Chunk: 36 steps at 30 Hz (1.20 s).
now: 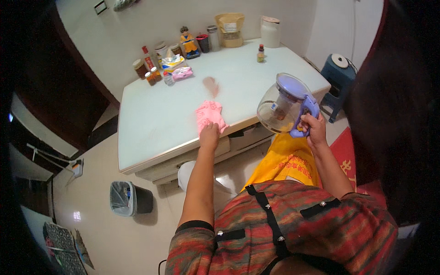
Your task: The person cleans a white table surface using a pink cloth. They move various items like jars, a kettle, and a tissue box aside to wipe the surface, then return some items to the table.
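Note:
My right hand (313, 129) grips the purple handle of a clear glass teapot (271, 118) with a purple lid. The teapot is held up by the table's front right edge, and an infuser shows through its glass. At the front edge of the table (154, 120), the fingers of my left hand (209, 135) hold the near side of a pink cloth (209, 112), which lies partly bunched on the pale top. Just beyond the cloth is a brownish patch (210, 86); whether it is a stain or a reflection I cannot tell.
Along the table's back stand several jars and bottles, a figurine (189, 43), a brown pouch (231, 31) and a white canister (271, 32). A small bottle (261, 55) stands nearer. A lined bin (137, 199) is on the floor at left, a blue stool (338, 74) at right. Yellow fabric (285, 161) covers my lap.

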### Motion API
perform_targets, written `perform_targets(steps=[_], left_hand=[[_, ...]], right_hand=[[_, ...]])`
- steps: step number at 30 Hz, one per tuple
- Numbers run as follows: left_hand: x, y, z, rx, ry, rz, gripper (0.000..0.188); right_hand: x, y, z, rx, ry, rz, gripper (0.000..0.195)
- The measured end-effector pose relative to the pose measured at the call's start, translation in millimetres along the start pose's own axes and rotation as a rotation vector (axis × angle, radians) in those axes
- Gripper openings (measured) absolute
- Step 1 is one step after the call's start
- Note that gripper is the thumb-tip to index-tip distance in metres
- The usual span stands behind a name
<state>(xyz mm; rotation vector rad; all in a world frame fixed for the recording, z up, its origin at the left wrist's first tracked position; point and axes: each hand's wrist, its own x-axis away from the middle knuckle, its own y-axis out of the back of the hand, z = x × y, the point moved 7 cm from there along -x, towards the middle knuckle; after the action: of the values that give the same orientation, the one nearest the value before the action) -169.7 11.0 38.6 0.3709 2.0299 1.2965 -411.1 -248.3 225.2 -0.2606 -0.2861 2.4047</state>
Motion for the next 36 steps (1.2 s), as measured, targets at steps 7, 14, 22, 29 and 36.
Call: perform_targets(steps=[7, 14, 22, 29, 36], left_hand=[[-5, 24, -17, -0.119, 0.046, -0.036, 0.031], [-24, 18, -20, -0.002, 0.046, 0.010, 0.047], [-122, 3, 27, 0.064, 0.018, 0.032, 0.057], [-215, -27, 53, 0.081, 0.081, -0.079, 0.049], [-175, -28, 58, 0.224, 0.178, -0.145, 0.042]], right_hand=[[-31, -9, -13, -0.100, 0.015, 0.044, 0.014], [-87, -43, -51, -0.002, -0.089, 0.044, 0.012], [-217, -122, -75, 0.352, -0.071, 0.180, 0.014], [-284, -131, -67, 0.583, -0.066, 0.227, 0.046], [-248, -69, -41, 0.726, -0.379, 0.073, 0.031]])
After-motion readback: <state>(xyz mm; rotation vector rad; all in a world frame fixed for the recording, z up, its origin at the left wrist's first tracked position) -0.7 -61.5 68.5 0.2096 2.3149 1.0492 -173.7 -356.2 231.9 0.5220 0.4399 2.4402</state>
